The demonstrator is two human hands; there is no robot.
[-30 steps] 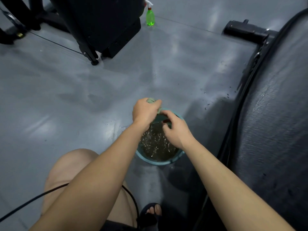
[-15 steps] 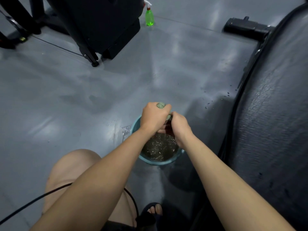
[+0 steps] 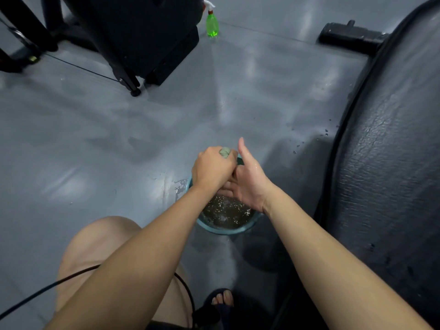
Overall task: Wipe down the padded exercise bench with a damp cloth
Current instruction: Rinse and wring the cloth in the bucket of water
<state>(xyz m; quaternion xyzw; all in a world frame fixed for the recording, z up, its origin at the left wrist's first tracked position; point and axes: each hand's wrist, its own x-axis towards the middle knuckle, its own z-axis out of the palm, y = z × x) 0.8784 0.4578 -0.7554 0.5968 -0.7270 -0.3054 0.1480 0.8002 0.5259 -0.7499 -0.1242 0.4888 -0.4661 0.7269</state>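
Head view: one left hand [image 3: 213,169] is gripping one balled green cloth [image 3: 225,152] in a fist above one round teal plastic bucket [image 3: 226,232] of water. One right hand [image 3: 250,182] is touching that fist, thumb raised and fingers tucked underneath, so I cannot tell whether it is holding anything. One black padded vinyl bench [image 3: 385,163] is lying just right of the bucket. One green plastic spray bottle [image 3: 212,25] is standing well apart on the floor.

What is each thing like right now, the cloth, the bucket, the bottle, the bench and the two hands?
Bucket: upright on the floor, holding splashing water.
Cloth: balled up, squeezed above the bucket.
Left hand: gripping the cloth.
Right hand: open, thumb up, wet.
Bottle: upright, holding green liquid.
Bench: not touched by either hand.
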